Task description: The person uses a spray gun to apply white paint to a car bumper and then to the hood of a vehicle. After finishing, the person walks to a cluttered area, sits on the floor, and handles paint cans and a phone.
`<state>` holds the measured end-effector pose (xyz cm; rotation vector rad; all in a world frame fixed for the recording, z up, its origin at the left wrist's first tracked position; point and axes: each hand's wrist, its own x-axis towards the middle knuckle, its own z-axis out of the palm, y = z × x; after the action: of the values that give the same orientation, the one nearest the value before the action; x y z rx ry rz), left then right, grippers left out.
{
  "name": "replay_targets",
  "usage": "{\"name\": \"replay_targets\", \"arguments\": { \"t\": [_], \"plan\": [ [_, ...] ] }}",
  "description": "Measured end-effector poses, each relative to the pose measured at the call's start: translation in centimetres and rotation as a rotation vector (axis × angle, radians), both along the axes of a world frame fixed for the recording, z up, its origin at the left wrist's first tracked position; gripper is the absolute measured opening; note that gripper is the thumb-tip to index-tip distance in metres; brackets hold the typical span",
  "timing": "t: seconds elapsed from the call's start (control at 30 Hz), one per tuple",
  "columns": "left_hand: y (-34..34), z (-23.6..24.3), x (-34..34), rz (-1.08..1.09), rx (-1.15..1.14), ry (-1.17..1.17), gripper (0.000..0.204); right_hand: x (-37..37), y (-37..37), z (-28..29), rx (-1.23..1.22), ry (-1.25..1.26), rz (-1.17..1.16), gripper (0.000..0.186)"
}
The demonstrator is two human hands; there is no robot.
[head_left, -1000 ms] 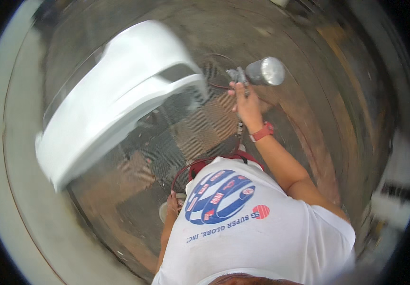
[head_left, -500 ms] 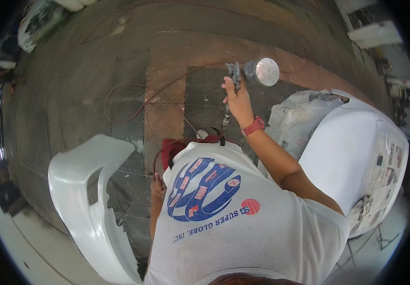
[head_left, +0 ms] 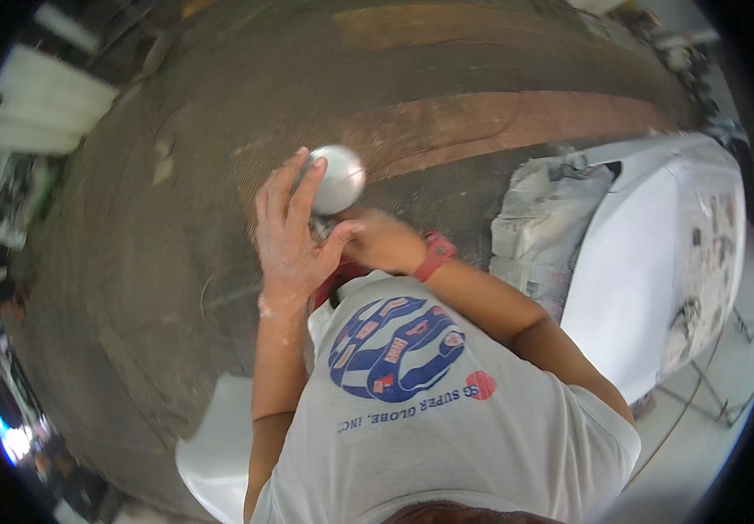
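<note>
My right hand, blurred by motion, is closed on a spray gun in front of my chest. Most of the gun's body is hidden behind my hands. Its round cup with a silvery lid sits above my fingers. My left hand is raised just left of the cup, with its fingers stretched and the thumb apart. Its fingertips overlap the lid's left edge; whether they touch it I cannot tell. Whitish residue marks the left hand and wrist.
To my right stands a large white car body panel on a thin metal stand, partly masked with newspaper. Low on the left, a white bumper cover is partly in view. A pale sheet-like object stands at the far left.
My left hand has risen from my left side to the cup. The right hand has brought the spray gun leftward and closer to my body. My view has turned.
</note>
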<state>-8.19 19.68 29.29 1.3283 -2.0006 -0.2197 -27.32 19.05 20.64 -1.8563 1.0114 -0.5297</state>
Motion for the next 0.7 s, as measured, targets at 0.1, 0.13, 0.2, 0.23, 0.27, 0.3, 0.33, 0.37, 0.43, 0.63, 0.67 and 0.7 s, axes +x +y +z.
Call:
{"name": "replay_targets", "arguments": {
  "t": [0.1, 0.13, 0.2, 0.23, 0.27, 0.3, 0.33, 0.37, 0.43, 0.63, 0.67, 0.7],
  "plan": [
    [-9.4, 3.2, -0.6, -0.098, -0.002, -0.144, 0.076, 2.3, -5.4, -0.4, -0.213, 0.068, 0.192, 0.055],
    [-12.0, 3.1, -0.3, -0.12, 0.045, -0.155, 0.074, 3.4, -7.0, 0.6, 0.017, 0.027, 0.048, 0.056],
    [-16.4, 3.9, -0.3, -0.139, 0.114, -0.152, 0.065, 4.0, -10.8, 1.6, 0.055, 0.021, -0.018, 0.06],
    [-18.6, 4.2, -0.7, -0.163, 0.114, -0.17, 0.063, 3.9, -12.8, 1.9, 0.068, 0.017, -0.054, 0.061],
    [-20.7, 4.3, -1.4, -0.199, 0.118, -0.18, 0.061, 3.8, -14.2, 0.1, -0.079, -0.057, -0.123, 0.065],
    [-22.8, 4.7, -2.1, -0.221, 0.122, -0.198, 0.059, 3.5, -16.0, 0.9, -0.016, 0.013, -0.135, 0.065],
    [-25.0, 4.6, -3.0, -0.232, 0.104, -0.189, 0.056, 2.9, -17.9, 1.9, 0.049, 0.079, -0.144, 0.066],
    [-27.2, 4.1, -4.1, -0.241, 0.087, -0.182, 0.053, 2.2, -19.8, 2.4, 0.118, 0.139, -0.149, 0.066],
    [-31.7, 3.5, -7.0, -0.271, 0.052, -0.164, 0.047, 1.6, -23.1, 0.7, 0.01, 0.021, -0.345, 0.065],
    [-43.5, 1.3, -17.2, -0.307, 0.001, -0.149, 0.036, -4.7, -33.8, -2.8, -0.012, -0.055, -0.591, 0.06],
    [-45.8, 1.0, -19.2, -0.306, -0.013, -0.147, 0.035, -6.4, -36.3, -3.0, -0.012, -0.05, -0.597, 0.059],
    [-48.1, 0.7, -21.2, -0.304, -0.026, -0.145, 0.035, -8.3, -38.5, -3.2, -0.023, -0.062, -0.61, 0.053]
  ]
}}
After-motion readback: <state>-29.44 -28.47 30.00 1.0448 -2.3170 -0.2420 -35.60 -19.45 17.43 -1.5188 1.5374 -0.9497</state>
